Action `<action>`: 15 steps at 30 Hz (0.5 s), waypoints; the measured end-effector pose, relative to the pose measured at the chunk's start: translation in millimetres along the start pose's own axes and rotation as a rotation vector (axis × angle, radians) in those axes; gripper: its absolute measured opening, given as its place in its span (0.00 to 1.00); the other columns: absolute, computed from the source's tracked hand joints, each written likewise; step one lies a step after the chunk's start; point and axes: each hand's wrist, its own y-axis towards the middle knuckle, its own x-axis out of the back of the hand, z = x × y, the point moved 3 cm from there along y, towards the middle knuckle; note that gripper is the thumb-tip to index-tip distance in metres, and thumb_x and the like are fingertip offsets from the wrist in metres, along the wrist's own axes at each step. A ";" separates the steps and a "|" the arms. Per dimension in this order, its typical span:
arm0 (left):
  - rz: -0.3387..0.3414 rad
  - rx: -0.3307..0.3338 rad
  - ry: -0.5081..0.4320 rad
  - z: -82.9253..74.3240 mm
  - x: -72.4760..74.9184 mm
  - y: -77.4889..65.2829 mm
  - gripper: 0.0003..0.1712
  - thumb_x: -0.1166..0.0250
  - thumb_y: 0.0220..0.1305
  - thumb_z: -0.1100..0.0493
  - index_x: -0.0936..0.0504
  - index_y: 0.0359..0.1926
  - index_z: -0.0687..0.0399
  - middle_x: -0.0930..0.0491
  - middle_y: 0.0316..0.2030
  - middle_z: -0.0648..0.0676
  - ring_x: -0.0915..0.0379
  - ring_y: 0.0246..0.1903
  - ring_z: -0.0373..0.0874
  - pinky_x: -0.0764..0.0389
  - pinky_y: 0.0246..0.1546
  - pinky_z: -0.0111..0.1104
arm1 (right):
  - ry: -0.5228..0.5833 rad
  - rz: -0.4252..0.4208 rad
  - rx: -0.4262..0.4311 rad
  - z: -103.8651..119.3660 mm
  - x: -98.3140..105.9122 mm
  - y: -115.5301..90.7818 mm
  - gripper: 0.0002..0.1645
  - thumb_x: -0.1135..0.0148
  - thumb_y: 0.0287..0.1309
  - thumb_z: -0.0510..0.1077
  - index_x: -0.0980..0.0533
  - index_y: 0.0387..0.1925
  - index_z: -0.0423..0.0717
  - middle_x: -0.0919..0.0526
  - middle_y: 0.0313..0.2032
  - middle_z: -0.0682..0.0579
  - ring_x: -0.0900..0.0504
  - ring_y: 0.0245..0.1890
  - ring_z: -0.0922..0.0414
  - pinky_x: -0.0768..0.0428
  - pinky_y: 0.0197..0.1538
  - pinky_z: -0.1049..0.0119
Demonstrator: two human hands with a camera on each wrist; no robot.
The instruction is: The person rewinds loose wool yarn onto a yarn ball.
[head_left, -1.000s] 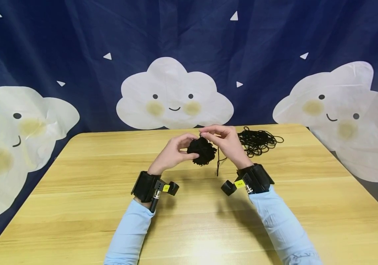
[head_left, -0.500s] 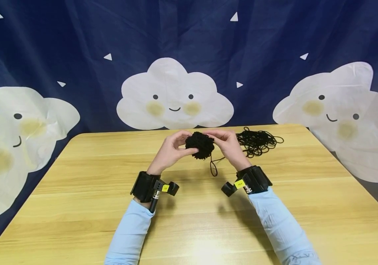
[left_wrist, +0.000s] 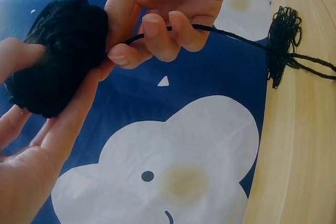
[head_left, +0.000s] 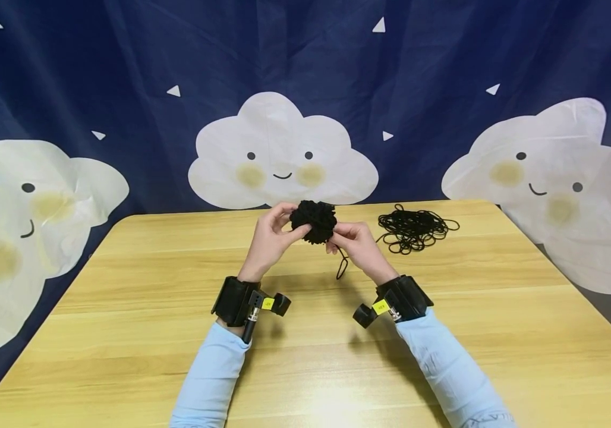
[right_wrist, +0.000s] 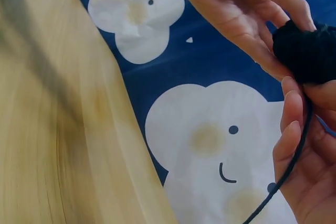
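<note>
A ball of black yarn (head_left: 316, 217) is held up above the far part of the table. My left hand (head_left: 265, 244) grips its left side, thumb across the front and fingers behind. At the lower right of the ball, my right hand (head_left: 361, 244) pinches the yarn where a strand meets it. In the left wrist view that strand (left_wrist: 231, 34) runs from the ball (left_wrist: 68, 51) through the curled right fingers and off toward the loose yarn. The right wrist view shows the strand (right_wrist: 289, 166) trailing down along the right palm.
A loose tangle of black yarn (head_left: 412, 230) lies on the wooden table (head_left: 316, 356), to the right of my right hand. Behind the table's far edge hangs a dark blue curtain (head_left: 305, 53) with cloud faces. Each wrist wears a black camera band.
The yarn ball has moved up and to the left with my left hand. My right hand has gone from the top of the ball down to its lower right side.
</note>
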 end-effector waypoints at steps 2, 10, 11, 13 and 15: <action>-0.025 -0.001 -0.007 -27.7 -5.1 -5.0 0.22 0.34 0.52 0.55 0.28 0.48 0.55 0.30 0.51 0.54 0.32 0.53 0.46 0.26 0.48 0.37 | -0.019 0.025 0.021 0.7 -1.5 0.0 0.11 0.52 0.59 0.31 0.26 0.29 0.25 0.23 0.18 0.55 0.28 0.21 0.58 0.27 0.27 0.70; -0.118 0.058 0.038 -65.8 -14.0 -9.3 0.18 0.38 0.54 0.70 0.30 0.46 0.69 0.29 0.47 0.62 0.32 0.52 0.51 0.24 0.47 0.36 | -0.105 0.097 0.016 -0.3 -5.6 -0.6 0.12 0.49 0.60 0.37 0.21 0.33 0.33 0.19 0.26 0.50 0.26 0.22 0.59 0.26 0.27 0.68; -0.126 0.047 0.040 -65.7 -13.8 -9.2 0.17 0.38 0.53 0.70 0.29 0.45 0.69 0.29 0.46 0.62 0.32 0.52 0.52 0.24 0.47 0.37 | -0.120 0.105 0.018 0.2 -6.2 -0.7 0.12 0.48 0.60 0.38 0.21 0.33 0.34 0.19 0.27 0.48 0.26 0.22 0.59 0.26 0.26 0.69; -0.136 0.016 0.036 -64.7 -12.6 -10.0 0.17 0.37 0.53 0.67 0.29 0.45 0.67 0.29 0.47 0.61 0.32 0.52 0.51 0.24 0.46 0.38 | -0.141 0.118 0.028 1.9 -7.7 -0.9 0.12 0.48 0.60 0.39 0.21 0.34 0.35 0.19 0.28 0.45 0.26 0.22 0.58 0.27 0.26 0.68; -0.142 -0.029 0.011 -53.0 -8.5 -8.4 0.19 0.34 0.52 0.62 0.27 0.45 0.63 0.29 0.48 0.58 0.33 0.52 0.49 0.23 0.45 0.37 | -0.152 0.125 0.031 3.9 -8.9 -1.2 0.12 0.47 0.60 0.39 0.20 0.36 0.35 0.19 0.29 0.42 0.25 0.22 0.56 0.26 0.26 0.66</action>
